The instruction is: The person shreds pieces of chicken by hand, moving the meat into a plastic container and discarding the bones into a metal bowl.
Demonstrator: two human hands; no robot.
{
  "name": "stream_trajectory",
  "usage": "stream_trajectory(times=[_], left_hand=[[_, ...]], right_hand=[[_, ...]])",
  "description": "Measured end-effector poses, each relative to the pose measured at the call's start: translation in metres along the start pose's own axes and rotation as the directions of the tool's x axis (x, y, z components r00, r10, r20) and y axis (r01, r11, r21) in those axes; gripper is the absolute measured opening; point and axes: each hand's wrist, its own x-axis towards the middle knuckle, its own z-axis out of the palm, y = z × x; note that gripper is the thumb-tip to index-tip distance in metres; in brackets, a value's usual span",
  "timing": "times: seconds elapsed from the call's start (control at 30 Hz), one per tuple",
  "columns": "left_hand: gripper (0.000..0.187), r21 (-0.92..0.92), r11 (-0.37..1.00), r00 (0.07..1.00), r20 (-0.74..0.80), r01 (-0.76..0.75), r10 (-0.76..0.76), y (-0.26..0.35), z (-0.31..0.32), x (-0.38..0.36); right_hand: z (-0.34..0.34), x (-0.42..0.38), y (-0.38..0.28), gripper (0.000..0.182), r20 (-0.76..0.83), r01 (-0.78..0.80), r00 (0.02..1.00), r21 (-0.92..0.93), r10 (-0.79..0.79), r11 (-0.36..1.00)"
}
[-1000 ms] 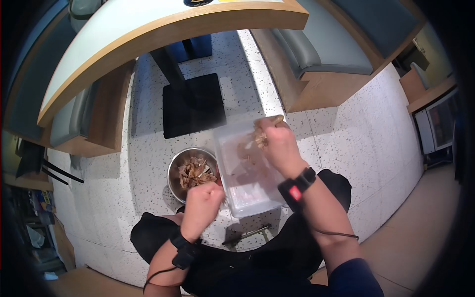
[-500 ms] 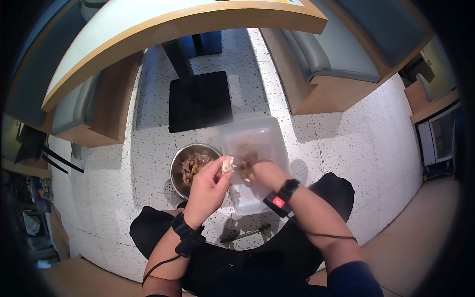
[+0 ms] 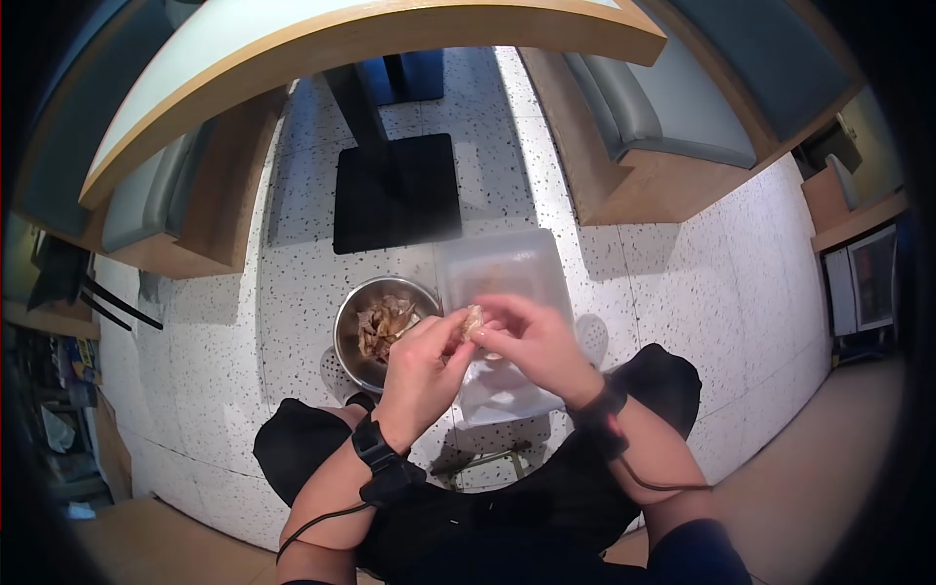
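A small pale piece of what looks like cooked meat [image 3: 472, 324] is pinched between my two hands, over the left part of the clear plastic tub [image 3: 561, 268]. My left hand [image 3: 426, 359] holds it between thumb and fingertips. From the other side, my right hand [image 3: 526, 341] grips it with thumb and forefinger, slightly blurred. Just left of my hands stands a steel bowl [image 3: 341, 336] with brownish torn pieces [image 3: 385, 327] in it. My hands hide part of the tub's contents.
The tub and bowl sit on the speckled floor [image 3: 244, 390] between my knees. Ahead are a black table base [image 3: 395, 200] and an overhanging tabletop [image 3: 341, 34]. Grey padded benches [image 3: 682, 117] flank it. Cables run from bands on both wrists.
My right hand has come up and left from inside the tub to meet my left hand at the pale piece. My left hand has shifted slightly right.
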Motion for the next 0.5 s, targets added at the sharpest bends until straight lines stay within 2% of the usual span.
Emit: stream_trajectory(times=[0.1,0.27,0.4,0.5], left_hand=[[0.038,-0.03,1.0,1.0,0.013,0.008,-0.007,0.002,0.002,0.001],[0.038,-0.289,0.948,0.99,0.082,0.136,-0.118,0.001,-0.001,0.004],[0.034,-0.23,0.962,0.988,0.08,0.149,-0.134,0.005,-0.001,0.005],[0.03,-0.339,0.934,0.994,0.031,0.112,-0.108,0.004,0.0,0.005]], right_hand=[[-0.003,-0.001,-0.004,0.034,-0.03,-0.031,0.999,-0.066,0.029,0.997],[-0.012,0.0,-0.013,0.031,-0.013,-0.073,0.997,-0.041,0.072,0.997],[-0.01,0.001,-0.017,0.031,-0.013,-0.053,0.999,-0.037,0.052,0.998],[-0.01,0.0,-0.019,0.031,-0.017,-0.048,0.999,-0.012,0.048,0.999]])
